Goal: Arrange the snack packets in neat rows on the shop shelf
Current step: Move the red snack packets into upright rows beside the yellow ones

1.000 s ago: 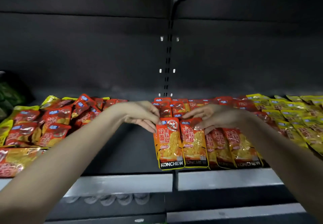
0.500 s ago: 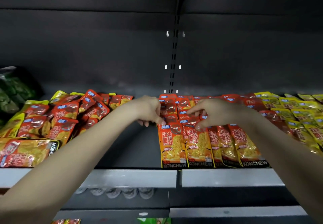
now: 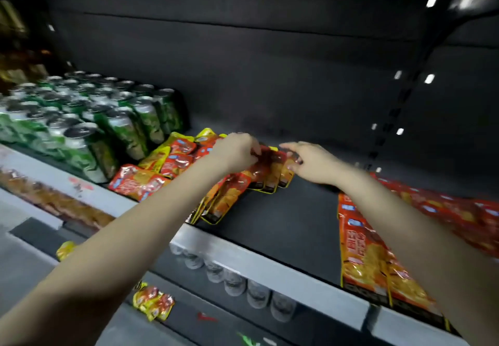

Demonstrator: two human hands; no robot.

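A small fan of red-and-orange snack packets (image 3: 270,174) lies at the middle of the dark shelf (image 3: 291,221). My left hand (image 3: 237,151) grips their top from the left, fingers curled over them. My right hand (image 3: 307,162) pinches their right edge, index finger stretched out above. Further packets (image 3: 224,200) trail from under my left forearm toward the shelf front. A loose pile of packets (image 3: 172,160) lies just left of my hands. A neat overlapping row of packets (image 3: 361,251) lies at the right, partly hidden by my right forearm.
Green drink cans (image 3: 108,119) stand packed on the shelf's left part, close to the loose pile. A grey front rail (image 3: 270,260) edges the shelf. Below it are bottle tops (image 3: 235,282) and a few stray packets (image 3: 154,302) on a lower level.
My view and both hands have swung left, from the neat row to the loose packets beside the cans. My hands now hold a bunch of packets there.
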